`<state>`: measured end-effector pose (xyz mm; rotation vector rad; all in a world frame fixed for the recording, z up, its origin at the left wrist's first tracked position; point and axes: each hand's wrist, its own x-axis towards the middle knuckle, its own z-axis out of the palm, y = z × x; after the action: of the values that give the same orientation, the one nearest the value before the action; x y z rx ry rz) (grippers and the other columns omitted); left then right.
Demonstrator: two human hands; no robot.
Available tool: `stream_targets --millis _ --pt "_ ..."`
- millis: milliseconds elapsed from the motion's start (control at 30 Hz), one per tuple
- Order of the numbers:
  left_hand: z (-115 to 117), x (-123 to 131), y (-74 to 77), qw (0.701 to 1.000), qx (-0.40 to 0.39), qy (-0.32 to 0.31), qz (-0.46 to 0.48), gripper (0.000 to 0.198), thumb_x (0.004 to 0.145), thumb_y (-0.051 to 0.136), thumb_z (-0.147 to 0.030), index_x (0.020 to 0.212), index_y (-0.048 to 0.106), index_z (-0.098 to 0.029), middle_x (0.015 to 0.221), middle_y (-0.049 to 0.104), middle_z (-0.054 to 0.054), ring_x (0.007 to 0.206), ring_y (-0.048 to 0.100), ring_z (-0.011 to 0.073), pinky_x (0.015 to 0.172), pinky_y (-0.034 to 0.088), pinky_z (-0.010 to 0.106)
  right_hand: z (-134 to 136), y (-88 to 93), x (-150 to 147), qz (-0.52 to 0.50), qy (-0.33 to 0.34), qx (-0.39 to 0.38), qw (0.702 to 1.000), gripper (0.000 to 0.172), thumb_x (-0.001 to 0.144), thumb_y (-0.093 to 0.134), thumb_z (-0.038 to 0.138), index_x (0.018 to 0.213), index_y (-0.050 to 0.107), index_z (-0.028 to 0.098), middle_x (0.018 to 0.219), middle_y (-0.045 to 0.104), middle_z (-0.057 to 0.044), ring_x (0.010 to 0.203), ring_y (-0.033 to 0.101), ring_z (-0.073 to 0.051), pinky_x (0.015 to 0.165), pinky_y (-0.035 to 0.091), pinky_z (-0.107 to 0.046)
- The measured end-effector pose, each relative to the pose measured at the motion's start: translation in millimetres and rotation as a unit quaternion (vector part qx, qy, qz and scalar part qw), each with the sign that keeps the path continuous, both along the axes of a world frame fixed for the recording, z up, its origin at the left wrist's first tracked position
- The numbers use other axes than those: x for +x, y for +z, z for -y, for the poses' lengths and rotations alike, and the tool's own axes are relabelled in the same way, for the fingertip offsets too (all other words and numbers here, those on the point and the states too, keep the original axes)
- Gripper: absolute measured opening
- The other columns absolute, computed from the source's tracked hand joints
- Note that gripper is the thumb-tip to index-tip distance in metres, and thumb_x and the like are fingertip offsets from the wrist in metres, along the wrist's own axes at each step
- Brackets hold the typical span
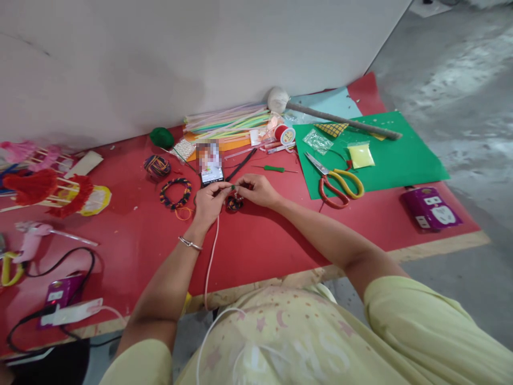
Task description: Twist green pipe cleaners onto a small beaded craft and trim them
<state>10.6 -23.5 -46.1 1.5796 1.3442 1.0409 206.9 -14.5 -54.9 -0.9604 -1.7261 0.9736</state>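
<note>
Head view, the only one: we've got a small, dark, multicoloured yarn piece [234,203] just below our fingertips, near the middle of the red-covered table [260,240], in front of the black phone with a lit screen [212,170]. Left hand [210,203] is in a narrow thumb-and-finger pinch on its green top end; right hand [256,190] pinches right beside it, fingers curled. Can't tell whether the piece is a closed ring or loose coils.

Handling, our read: very light, soft, limp, not slippery. Won't break, but could snag or loosen if tugged. Best hold is a fingertip pinch at the green end, other hand close by for tension; no need to squeeze the body. The dark braided yarn ring with red and orange flecks [175,206], lying left of our left hand, looks like similar stuff.

Text: phone screen is partly pixelated, rest too small to read. The red thread spool with a white end label [287,136] has print we can't make out. Pale-yellow printed shirt [260,342] has big pale letters, creased, no full word legible. Purple socket box [432,208] on the far right: no readable brand.
</note>
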Motion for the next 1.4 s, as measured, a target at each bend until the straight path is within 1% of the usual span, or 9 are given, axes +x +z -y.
stream_targets --millis 133,300,367,600,700,900,1067,1233,1400 --pt "1 2 3.7 1.000 0.011 -0.009 -0.023 0.022 0.086 0.068 -0.036 0.097 0.078 -0.019 0.065 0.064 -0.001 0.053 0.051 0.0114 0.052 0.041 0.023 0 0.3 0 -0.003 0.009 -0.002 1.000 0.018 0.090 0.063 0.028 0.087 0.072 0.013 0.076 0.071 -0.002 0.063 0.061 -0.010 0.061 0.044 -0.020" --pt "1 3 10.1 0.989 0.097 -0.026 -0.110 0.015 0.090 0.061 -0.027 0.093 0.072 -0.018 0.084 0.070 0.004 0.074 0.061 0.0153 0.069 0.046 0.026 2 3.4 1 -0.002 -0.004 0.013 1.000 0.018 0.089 0.065 0.029 0.087 0.075 0.014 0.077 0.072 -0.003 0.066 0.062 -0.011 0.063 0.045 -0.021" --pt "1 2 10.9 0.987 0.104 -0.019 -0.122 0.014 0.090 0.059 -0.026 0.093 0.070 -0.018 0.086 0.070 0.004 0.077 0.061 0.0159 0.071 0.046 0.027 3 3.3 2 -0.018 -0.023 0.012 1.000 0.020 0.091 0.063 0.029 0.091 0.076 0.014 0.081 0.074 -0.004 0.068 0.065 -0.012 0.064 0.047 -0.022" --pt "0 -2 8.2 0.994 0.055 0.006 -0.096 0.012 0.090 0.059 -0.029 0.092 0.067 -0.019 0.075 0.064 0.001 0.062 0.057 0.0132 0.063 0.045 0.026 -4 -6.9 3 -0.052 -0.142 0.003 0.989 0.022 0.089 0.065 0.033 0.088 0.078 0.016 0.083 0.076 -0.003 0.072 0.067 -0.015 0.068 0.049 -0.025" --pt "0 -2 7.8 0.996 0.036 0.009 -0.079 0.013 0.090 0.060 -0.031 0.092 0.066 -0.019 0.071 0.063 -0.001 0.056 0.055 0.0117 0.059 0.044 0.026 -6 -8.7 3 -0.043 -0.169 0.001 0.985 0.021 0.088 0.065 0.033 0.086 0.078 0.017 0.082 0.077 -0.003 0.072 0.067 -0.015 0.068 0.049 -0.025" --pt "0 1 6.8 0.999 0.008 0.017 -0.031 0.016 0.085 0.066 -0.033 0.092 0.070 -0.019 0.067 0.062 -0.001 0.054 0.053 0.0119 0.053 0.040 0.024 -4 -2.2 5 -0.053 -0.112 -0.006 0.992 0.024 0.086 0.069 0.038 0.092 0.078 0.016 0.087 0.077 -0.004 0.074 0.067 -0.015 0.067 0.050 -0.024" --pt "2 3 7.2 0.998 0.038 0.008 -0.052 0.016 0.085 0.066 -0.031 0.092 0.072 -0.019 0.075 0.067 0.001 0.063 0.055 0.0129 0.057 0.042 0.024 5 6.3 4 -0.011 -0.033 0.068 0.997 0.027 0.087 0.068 0.039 0.102 0.075 0.018 0.095 0.075 -0.006 0.080 0.068 -0.015 0.069 0.052 -0.023" --pt "2 3 8.4 0.997 0.059 0.009 -0.041 0.014 0.085 0.065 -0.030 0.092 0.072 -0.019 0.085 0.070 0.003 0.074 0.061 0.0154 0.065 0.046 0.025 6 7.2 3 0.010 -0.053 0.081 0.995 0.021 0.093 0.060 0.032 0.091 0.075 0.018 0.090 0.075 -0.006 0.080 0.068 -0.015 0.075 0.053 -0.026" --pt "2 4 12.9 0.989 0.130 0.001 -0.071 0.007 0.083 0.065 -0.023 0.085 0.071 -0.020 0.098 0.072 0.005 0.088 0.064 0.0176 0.075 0.049 0.028 4 4.4 3 0.029 -0.046 0.099 0.994 0.021 0.087 0.065 0.030 0.102 0.074 0.018 0.095 0.073 -0.007 0.085 0.067 -0.017 0.081 0.054 -0.028"
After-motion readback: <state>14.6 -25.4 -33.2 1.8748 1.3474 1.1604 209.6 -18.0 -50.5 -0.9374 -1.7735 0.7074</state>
